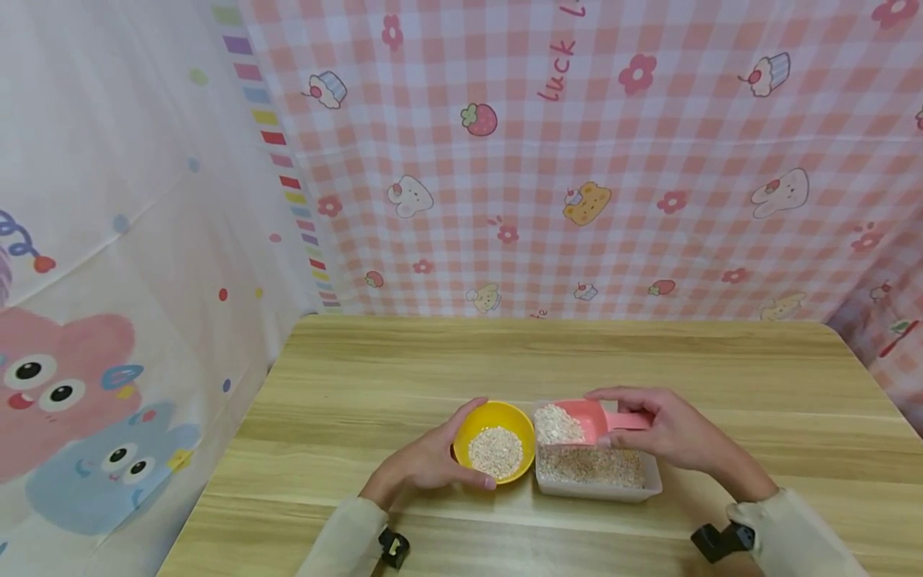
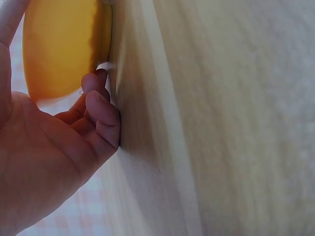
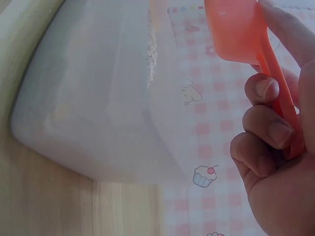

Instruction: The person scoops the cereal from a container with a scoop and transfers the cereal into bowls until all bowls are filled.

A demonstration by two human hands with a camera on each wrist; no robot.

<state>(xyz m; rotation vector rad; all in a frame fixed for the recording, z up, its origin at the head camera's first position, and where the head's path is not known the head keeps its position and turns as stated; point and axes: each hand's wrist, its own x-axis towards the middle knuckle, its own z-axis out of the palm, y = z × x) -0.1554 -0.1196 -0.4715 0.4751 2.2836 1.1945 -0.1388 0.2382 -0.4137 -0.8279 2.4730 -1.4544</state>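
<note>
Two bare hands meet over the wood-grain table (image 1: pixel 346 385) in front of me. The left hand (image 1: pixel 433 458) cups a round yellow bowl (image 1: pixel 497 413) part-filled with pale flakes, thumb and fingers curved about its sides. The right hand (image 1: pixel 674 429) has its fingers wrapped round the handle of a pink plastic scoop (image 1: pixel 594 420), loaded with flakes and held above the rear part of a translucent white rectangular container (image 1: pixel 598 490). The scoop's long axis runs crosswise: handle to the right, loaded end to the left, just beside the bowl's rim. Bowl and container sit side by side, the left hand nearer the bowl.
</note>
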